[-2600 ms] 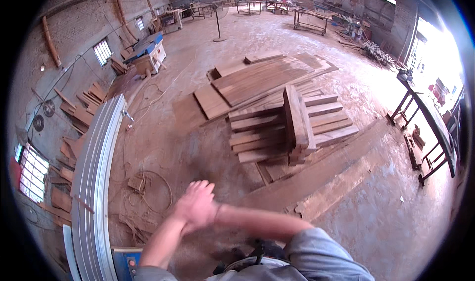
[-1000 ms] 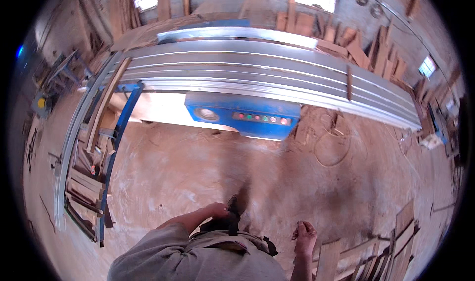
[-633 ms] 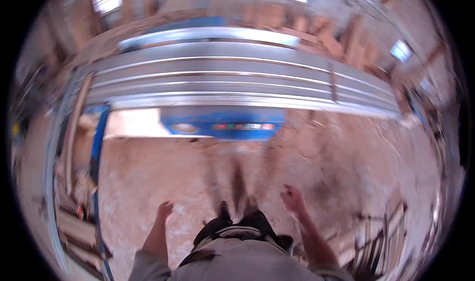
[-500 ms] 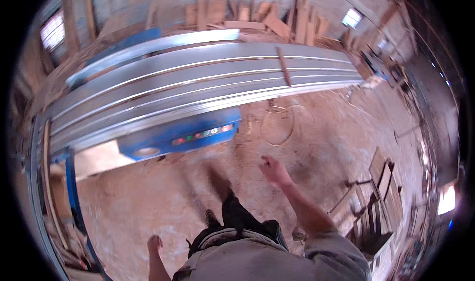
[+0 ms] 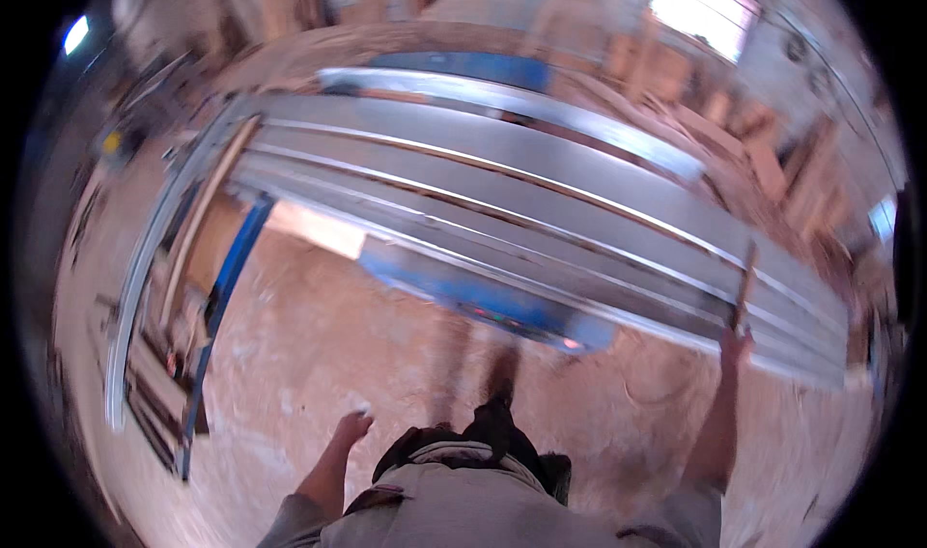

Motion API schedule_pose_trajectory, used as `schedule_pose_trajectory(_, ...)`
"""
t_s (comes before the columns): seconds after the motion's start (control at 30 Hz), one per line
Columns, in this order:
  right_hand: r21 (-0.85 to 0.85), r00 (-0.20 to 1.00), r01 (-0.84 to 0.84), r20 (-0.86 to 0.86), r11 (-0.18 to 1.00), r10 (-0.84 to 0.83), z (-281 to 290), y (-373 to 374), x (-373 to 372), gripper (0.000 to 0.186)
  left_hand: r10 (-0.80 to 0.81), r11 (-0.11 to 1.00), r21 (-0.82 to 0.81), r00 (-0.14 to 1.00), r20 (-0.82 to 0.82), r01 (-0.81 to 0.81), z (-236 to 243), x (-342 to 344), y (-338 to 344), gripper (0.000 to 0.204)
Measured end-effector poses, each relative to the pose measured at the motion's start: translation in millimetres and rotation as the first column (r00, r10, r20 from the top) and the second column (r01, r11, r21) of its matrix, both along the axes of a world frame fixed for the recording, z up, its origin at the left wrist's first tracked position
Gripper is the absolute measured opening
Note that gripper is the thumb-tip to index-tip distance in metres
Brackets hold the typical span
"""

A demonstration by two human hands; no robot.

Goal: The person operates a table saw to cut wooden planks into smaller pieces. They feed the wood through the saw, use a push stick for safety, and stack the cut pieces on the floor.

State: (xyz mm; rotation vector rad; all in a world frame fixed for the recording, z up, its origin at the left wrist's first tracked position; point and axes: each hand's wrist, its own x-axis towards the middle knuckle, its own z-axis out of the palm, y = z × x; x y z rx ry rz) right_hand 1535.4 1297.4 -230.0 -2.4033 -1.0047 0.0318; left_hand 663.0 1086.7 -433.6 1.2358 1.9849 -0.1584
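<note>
A long grey metal sliding table (image 5: 579, 196) with bright grooved rails stretches before me. Across its right part lies a narrow brown wooden strip (image 5: 746, 282). My right hand (image 5: 736, 343) is at the table's near edge, its fingers around the near end of this strip, though motion blurs them. My left hand (image 5: 355, 425) hangs low over the floor, left of my waist, with curled fingers. A small pale spot shows at its fingertips; what it is, if anything is held, I cannot make out.
Below the table juts a blue machine body (image 5: 483, 307) with a row of buttons. At the left stands a side frame with a blue bar (image 5: 232, 287) and a long metal rail (image 5: 145, 287). Wooden boards (image 5: 763, 162) lean at the back right. The floor (image 5: 290, 355) is brown and dusty.
My view has swung left and I am nearer the table. My right hand has gone from above the floor to the wooden strip. My left hand has risen slightly.
</note>
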Motion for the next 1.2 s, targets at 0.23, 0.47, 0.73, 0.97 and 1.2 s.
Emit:
schedule_pose_trajectory(0.23,-0.414,0.960,0.004,0.258,0.910,0.113,-26,43,78,0.060,0.137,0.964,0.170,0.932,0.334,-0.203,96,138,93,0.054)
schedule_pose_trajectory(0.47,-0.466,0.991,0.005,0.118,0.885,0.057,-55,69,138,0.039,0.019,0.992,0.121,0.995,0.101,-0.031,19,114,25,0.049)
schedule_pose_trajectory(0.73,-0.207,0.855,0.014,-0.504,0.978,-0.119,-47,62,130,0.044,0.140,0.960,-0.253,0.987,0.076,-0.117,-12,45,-22,0.056)
schedule_pose_trajectory(0.97,0.297,0.656,0.358,-0.755,0.885,-0.012,7,72,-10,0.041,0.255,0.963,0.028,0.943,0.214,-0.267,5,4,85,0.052)
schedule_pose_trajectory(1.2,0.100,0.935,-0.072,-0.340,0.992,0.103,-75,103,-106,0.037,0.215,0.962,0.105,0.937,0.275,-0.252,48,-92,158,0.058)
